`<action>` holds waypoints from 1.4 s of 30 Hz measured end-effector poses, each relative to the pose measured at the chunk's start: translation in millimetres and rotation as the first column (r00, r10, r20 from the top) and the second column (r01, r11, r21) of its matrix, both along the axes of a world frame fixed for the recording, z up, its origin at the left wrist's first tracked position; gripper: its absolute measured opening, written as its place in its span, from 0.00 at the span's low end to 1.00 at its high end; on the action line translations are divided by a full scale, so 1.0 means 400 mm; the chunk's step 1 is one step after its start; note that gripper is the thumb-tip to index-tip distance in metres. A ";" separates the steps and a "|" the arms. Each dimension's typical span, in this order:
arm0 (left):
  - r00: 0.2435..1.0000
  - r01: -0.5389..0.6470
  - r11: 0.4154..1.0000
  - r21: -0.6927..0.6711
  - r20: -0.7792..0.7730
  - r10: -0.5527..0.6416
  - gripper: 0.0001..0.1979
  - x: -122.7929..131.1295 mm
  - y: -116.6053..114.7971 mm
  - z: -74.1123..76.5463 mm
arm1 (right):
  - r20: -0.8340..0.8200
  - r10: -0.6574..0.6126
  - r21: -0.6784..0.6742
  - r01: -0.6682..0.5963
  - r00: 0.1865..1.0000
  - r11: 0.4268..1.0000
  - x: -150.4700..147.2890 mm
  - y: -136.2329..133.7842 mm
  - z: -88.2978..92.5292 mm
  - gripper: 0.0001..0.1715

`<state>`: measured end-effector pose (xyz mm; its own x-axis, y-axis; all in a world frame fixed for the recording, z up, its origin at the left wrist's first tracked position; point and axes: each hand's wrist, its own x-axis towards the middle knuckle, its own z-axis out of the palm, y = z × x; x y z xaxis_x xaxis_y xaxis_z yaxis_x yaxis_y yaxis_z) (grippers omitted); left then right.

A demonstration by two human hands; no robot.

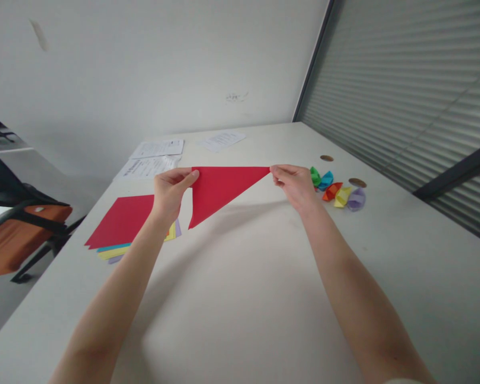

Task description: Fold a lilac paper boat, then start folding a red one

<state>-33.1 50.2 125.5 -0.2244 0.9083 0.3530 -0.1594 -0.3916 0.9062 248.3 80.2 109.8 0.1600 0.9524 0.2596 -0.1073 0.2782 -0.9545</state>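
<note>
A red sheet of paper (pixel 222 191), folded into a triangle, is held up above the white table (pixel 240 298) between both hands. Its long top edge runs level, and its lowest point hangs down at the left. My left hand (pixel 171 193) pinches the upper left corner, thumb on the near face. At the other end, my right hand (pixel 294 184) grips the narrow right tip between thumb and fingers. Behind my left wrist lies a stack of coloured paper, a red sheet (pixel 122 220) on top and blue, yellow and purple edges showing beneath.
Several folded paper pieces, among them a yellow one (pixel 343 197) and a purple one (pixel 356 199), sit beyond my right hand. Printed sheets (pixel 158 149) lie at the back left. An orange chair (pixel 28 234) stands left of the table; window blinds (pixel 404 80) border the right.
</note>
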 end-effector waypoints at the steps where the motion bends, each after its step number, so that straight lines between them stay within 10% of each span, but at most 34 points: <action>1: 1.000 0.006 1.000 -0.007 -0.001 -0.006 0.08 0.001 -0.001 0.001 | -0.003 0.002 -0.001 -0.002 1.000 1.000 0.000 0.000 0.000 0.10; 17: 1.000 0.022 0.997 -0.070 0.015 -0.021 0.12 0.005 -0.002 0.007 | 0.032 -0.009 -0.008 0.009 0.999 1.000 0.001 0.002 0.000 0.13; 42: 0.825 -0.011 0.989 0.150 -0.557 0.094 0.06 0.002 -0.013 0.002 | -0.125 0.155 -0.204 -0.178 0.980 0.963 0.036 0.037 -0.060 0.20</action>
